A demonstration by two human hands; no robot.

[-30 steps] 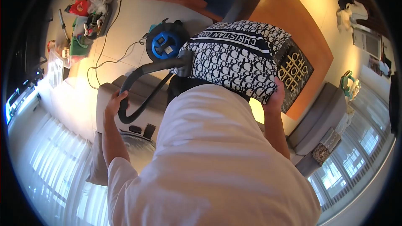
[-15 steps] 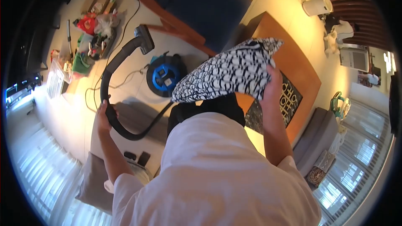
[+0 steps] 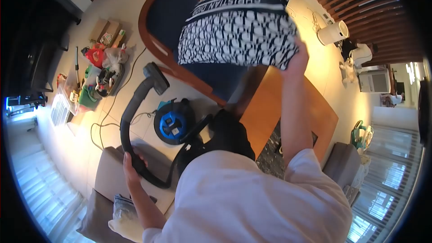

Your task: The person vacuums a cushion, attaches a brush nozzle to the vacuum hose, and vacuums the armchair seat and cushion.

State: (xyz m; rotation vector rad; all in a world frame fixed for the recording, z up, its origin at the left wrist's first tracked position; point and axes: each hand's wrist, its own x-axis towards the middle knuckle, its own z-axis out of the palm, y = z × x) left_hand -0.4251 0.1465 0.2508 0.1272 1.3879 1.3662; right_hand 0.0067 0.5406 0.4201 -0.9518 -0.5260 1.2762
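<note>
At the person's nine o'clock, the left hand [image 3: 135,164] is gripping the vacuum hose [image 3: 129,119]; its nozzle [image 3: 156,78] is hovering at eleven, no longer touching the cushion [image 3: 238,36]. The right hand [image 3: 297,58], at one, is clutching the cushion's corner, now swinging it out to twelve, over the armchair [image 3: 165,22]; vacuuming is apparently pausing.

Place: a home living room
Seating: grey sofa [image 3: 108,166], wood-framed armchair [image 3: 165,24] with blue upholstery
Windows [image 3: 390,175]: sheer curtains [image 3: 49,175]
Underfoot: pale floor tiles [image 3: 112,135]
</note>
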